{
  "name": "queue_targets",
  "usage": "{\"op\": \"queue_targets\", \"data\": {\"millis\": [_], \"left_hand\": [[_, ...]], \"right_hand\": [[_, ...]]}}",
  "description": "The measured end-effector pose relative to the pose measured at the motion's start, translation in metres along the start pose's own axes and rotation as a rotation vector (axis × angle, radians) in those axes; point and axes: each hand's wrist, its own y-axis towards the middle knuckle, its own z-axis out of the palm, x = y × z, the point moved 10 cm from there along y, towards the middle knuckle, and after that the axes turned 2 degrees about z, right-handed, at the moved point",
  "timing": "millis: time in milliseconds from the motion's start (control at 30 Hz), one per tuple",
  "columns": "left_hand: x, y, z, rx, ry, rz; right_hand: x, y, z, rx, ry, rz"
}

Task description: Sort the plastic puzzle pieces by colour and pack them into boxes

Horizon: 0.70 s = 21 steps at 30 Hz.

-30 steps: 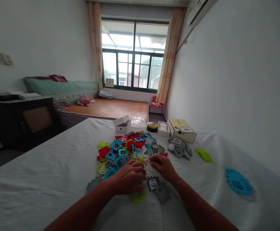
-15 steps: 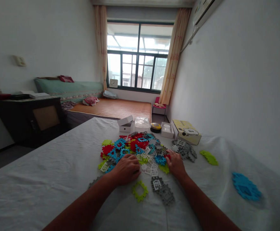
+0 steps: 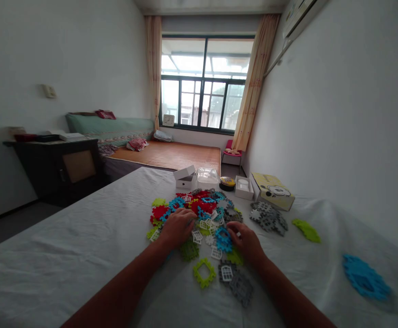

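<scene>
Over the left part of a heap of toothed plastic building pieces is my left hand (image 3: 178, 226), fingers bent and close together. What they hold, if anything, is hidden. At the heap's right side, my right hand (image 3: 244, 236) has its thumb and fingers closed at the edge of a blue building piece (image 3: 223, 240), which stands tilted. Between the hands are small white window pieces (image 3: 216, 252). Closer to me lie a green square frame (image 3: 204, 273), a green piece (image 3: 189, 250), and joined grey pieces (image 3: 242, 287) with a white window (image 3: 226, 273) on them.
Behind the heap stand a white box (image 3: 185, 182), a clear plastic container (image 3: 207, 176), a round black-and-yellow tin (image 3: 227, 183), an open white box (image 3: 244, 191) and a yellow carton (image 3: 273, 193). Grey pieces (image 3: 269, 218), a green piece (image 3: 306, 230) and a blue panel (image 3: 366, 278) lie to the right.
My left hand has moved back and left, uncovering a green piece. The blue piece has moved left and nearer with my right hand now at its edge. The view has shifted slightly.
</scene>
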Motion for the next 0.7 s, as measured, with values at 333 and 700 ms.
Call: {"op": "queue_targets", "data": {"millis": [333, 700], "left_hand": [[-0.036, -0.003, 0.008, 0.054, -0.004, 0.138], [-0.031, -0.003, 0.009, 0.038, 0.050, 0.156]], "right_hand": [[0.010, -0.004, 0.012, 0.171, 0.167, 0.008], [0.013, -0.001, 0.002, 0.079, 0.273, -0.010]]}}
